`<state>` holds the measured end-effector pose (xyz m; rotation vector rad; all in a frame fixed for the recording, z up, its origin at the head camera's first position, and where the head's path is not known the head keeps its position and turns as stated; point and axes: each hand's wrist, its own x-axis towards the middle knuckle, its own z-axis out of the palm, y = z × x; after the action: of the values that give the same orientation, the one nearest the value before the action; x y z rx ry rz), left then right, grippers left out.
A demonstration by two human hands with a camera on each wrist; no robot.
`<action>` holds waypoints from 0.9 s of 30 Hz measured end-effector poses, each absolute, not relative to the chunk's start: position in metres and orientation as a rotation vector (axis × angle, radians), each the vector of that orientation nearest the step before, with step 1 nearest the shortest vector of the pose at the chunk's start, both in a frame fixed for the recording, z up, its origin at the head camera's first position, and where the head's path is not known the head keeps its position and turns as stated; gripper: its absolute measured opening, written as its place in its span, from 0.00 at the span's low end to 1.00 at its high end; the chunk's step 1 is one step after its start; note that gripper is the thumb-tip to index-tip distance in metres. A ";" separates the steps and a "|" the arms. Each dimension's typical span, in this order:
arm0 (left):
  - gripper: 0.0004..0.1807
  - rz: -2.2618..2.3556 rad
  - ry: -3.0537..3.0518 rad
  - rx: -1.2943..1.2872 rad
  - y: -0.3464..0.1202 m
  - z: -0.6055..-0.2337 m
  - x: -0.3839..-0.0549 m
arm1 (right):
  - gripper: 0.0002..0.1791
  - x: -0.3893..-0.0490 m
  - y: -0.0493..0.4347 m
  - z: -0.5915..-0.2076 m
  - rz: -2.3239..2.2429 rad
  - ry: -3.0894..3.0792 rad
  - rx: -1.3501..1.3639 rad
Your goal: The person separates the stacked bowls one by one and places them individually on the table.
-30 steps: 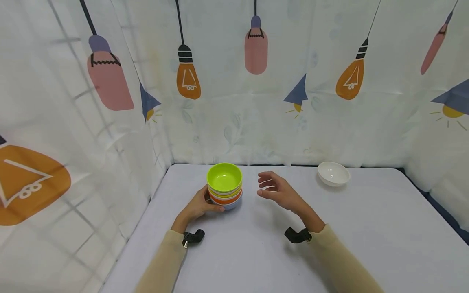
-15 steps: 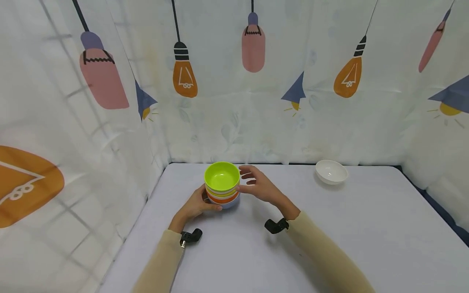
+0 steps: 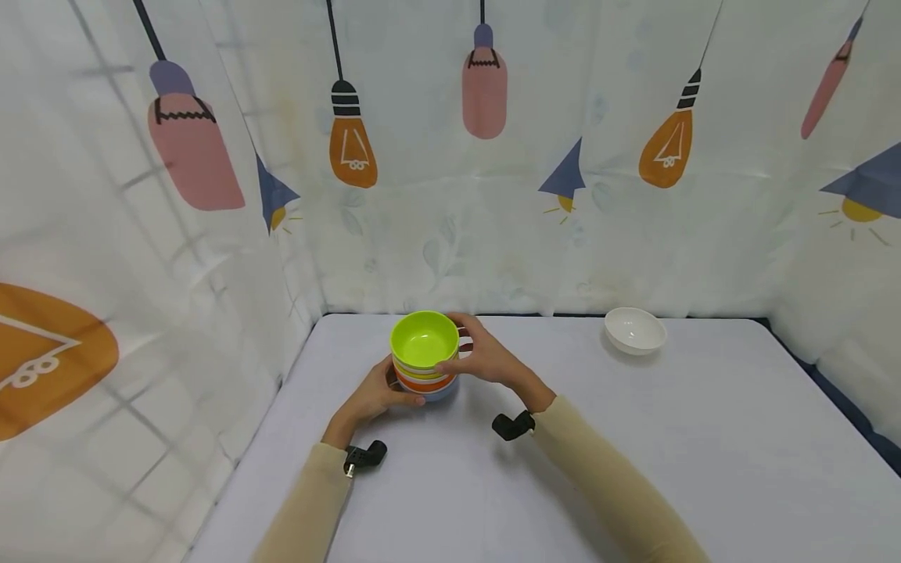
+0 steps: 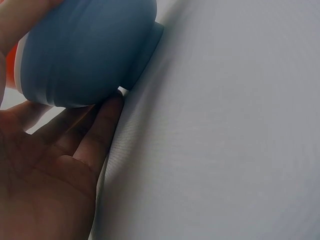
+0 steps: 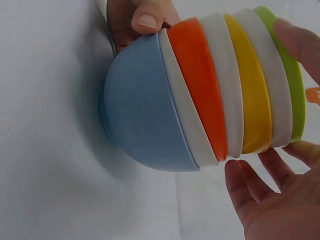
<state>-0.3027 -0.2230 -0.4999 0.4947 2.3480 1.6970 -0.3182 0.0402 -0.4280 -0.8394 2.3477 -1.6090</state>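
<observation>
A nested stack of several bowls stands at the left of the table in the head view, its top a lime green bowl. Below come white bowls, a yellow bowl, an orange bowl and, lowest, a light blue bowl. My left hand grips the blue bowl from the left, thumb in front, fingers beneath its side. My right hand holds the upper part of the stack from the right, thumb at the green bowl's edge; its index finger meets the far side, and the other fingers extend alongside.
A separate white bowl stands at the table's back right. The white tabletop ends at a patterned curtain behind and on both sides. A small black camera is strapped to each wrist.
My right hand has moved left from beside the stack and closed on its upper bowls. My left hand keeps its grip on the blue bowl. The head view has shifted slightly.
</observation>
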 end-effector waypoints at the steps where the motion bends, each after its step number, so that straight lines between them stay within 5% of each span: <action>1: 0.51 1.697 2.349 0.493 -0.223 -0.500 -0.303 | 0.50 -0.319 0.039 -0.428 -1.604 2.341 -0.849; 17: 0.50 1.705 2.346 0.529 -0.224 -0.501 -0.302 | 0.62 -0.326 0.025 -0.431 -1.564 2.342 -0.797; 27: 0.49 1.696 2.360 0.535 -0.225 -0.501 -0.302 | 0.55 -0.327 0.023 -0.436 -1.600 2.422 -0.846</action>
<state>-0.3024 -0.2245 -0.5013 0.5351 2.3604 1.6957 -0.3268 0.0230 -0.4359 -0.8460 2.4219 -1.5999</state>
